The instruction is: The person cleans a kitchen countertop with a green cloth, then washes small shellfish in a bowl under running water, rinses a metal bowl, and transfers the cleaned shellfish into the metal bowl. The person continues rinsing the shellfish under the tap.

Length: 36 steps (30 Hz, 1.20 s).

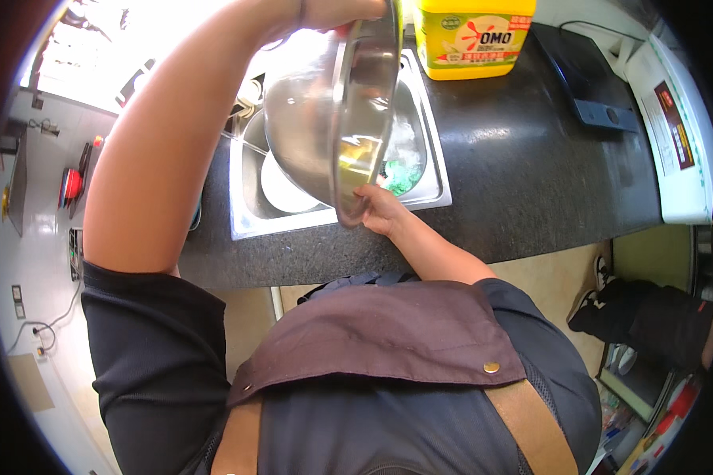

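A large stainless steel bowl [303, 119] is tilted onto its side above a steel sink [437, 193], its opening facing right. My left hand [341, 10] is at the bowl's far rim, partly cut off by the top of the picture. On the near rim, my right hand [383, 211] grips the metal with the thumb over the edge. Under the bowl, a white round dish [285, 187] lies in the left part of the sink. A green crumpled thing [403, 178], perhaps a mesh scrubber, shows in the right part, beyond my right hand.
The sink is set into a dark countertop [511, 172]. Behind it to the right stands a yellow OMO detergent jug [472, 38]. A flat black device [594, 77] lies farther right, beside a white box [677, 130]. Another person [647, 320] is at the right edge.
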### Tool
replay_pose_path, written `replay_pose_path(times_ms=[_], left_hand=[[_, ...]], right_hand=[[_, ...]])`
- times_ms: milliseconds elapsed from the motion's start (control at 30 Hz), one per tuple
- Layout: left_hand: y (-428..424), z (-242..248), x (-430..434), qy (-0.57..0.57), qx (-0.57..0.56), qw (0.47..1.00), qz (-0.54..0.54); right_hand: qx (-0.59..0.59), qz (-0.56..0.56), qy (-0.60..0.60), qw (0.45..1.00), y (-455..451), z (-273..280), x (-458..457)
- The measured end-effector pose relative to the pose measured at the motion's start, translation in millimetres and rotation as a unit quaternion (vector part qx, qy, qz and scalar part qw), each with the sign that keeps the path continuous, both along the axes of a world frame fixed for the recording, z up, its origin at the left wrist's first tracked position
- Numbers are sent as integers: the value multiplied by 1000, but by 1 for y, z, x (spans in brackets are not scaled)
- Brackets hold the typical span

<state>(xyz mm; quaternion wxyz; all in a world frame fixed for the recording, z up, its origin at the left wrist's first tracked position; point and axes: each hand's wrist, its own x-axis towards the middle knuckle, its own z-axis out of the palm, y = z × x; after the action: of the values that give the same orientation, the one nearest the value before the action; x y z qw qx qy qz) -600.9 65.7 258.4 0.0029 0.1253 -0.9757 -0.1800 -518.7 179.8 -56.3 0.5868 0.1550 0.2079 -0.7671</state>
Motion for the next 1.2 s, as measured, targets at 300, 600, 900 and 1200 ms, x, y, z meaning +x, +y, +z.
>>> replay_pose_path(times_ms=[300, 600, 900, 1200], left_hand=[[-149, -118, 231, 49, 285, 914, 286], [-135, -212, 355, 121, 405, 777, 466], [-128, -190, 276, -19, -139, 973, 185], [-165, -242, 360, 122, 211, 829, 503]], right_hand=[[162, -49, 380, 909, 34, 19, -42], [241, 38, 611, 753, -34, 32, -53], [180, 84, 606, 770, -69, 48, -40], [71, 277, 530, 798, -81, 31, -94]])
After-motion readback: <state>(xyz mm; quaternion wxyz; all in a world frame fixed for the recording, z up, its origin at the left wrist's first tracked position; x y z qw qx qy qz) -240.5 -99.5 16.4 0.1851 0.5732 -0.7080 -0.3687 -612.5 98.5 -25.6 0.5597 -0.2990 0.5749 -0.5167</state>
